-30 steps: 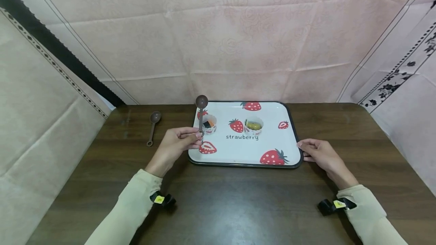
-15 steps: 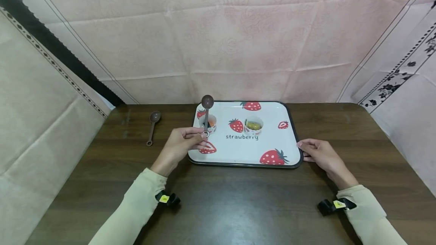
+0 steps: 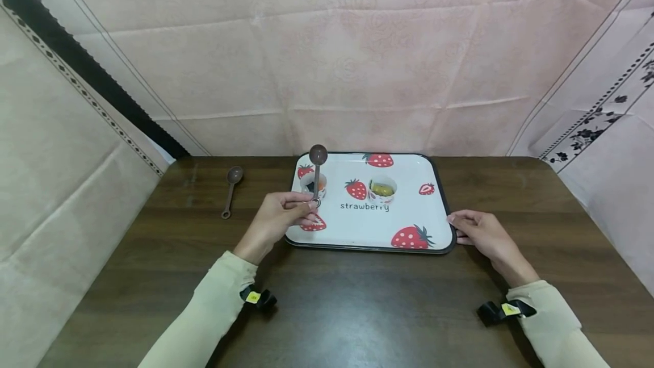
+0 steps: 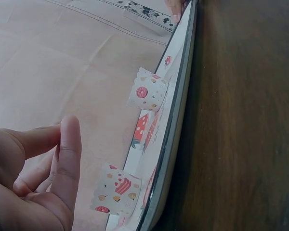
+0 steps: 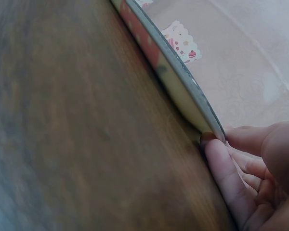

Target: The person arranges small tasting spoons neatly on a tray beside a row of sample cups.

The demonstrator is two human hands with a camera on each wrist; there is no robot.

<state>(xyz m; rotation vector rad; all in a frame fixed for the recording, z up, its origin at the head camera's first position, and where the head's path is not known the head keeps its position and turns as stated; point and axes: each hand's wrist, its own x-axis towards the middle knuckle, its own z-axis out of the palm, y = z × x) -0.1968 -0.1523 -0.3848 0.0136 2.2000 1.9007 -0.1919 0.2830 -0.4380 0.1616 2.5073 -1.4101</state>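
Between thumb and fingers, my left hand (image 3: 281, 214) pinches the handle end of a brown measuring spoon (image 3: 318, 155), bowl pointing to the far side, above the left part of a white strawberry-print tray (image 3: 352, 233). In the left wrist view the fingers hide the spoon. Partly behind the spoon is a paper cup (image 4: 117, 191) with dark and orange food in it. A second paper cup (image 3: 381, 198) with green food (image 3: 383, 190) stands right of the tray's middle. My right hand (image 3: 482, 234) grips the tray's right rim, thumb and fingers at its edge.
Another brown measuring spoon (image 3: 231, 186) lies on the wooden table (image 3: 368, 311), left of the tray. A pale patterned cloth (image 3: 357, 72) hangs along the table's far edge, and more cloth hangs at both sides.
My left hand has moved to the right with the measuring spoon, which now overlaps the left cup. My right hand stays at the tray's rim, and the tray keeps its place.
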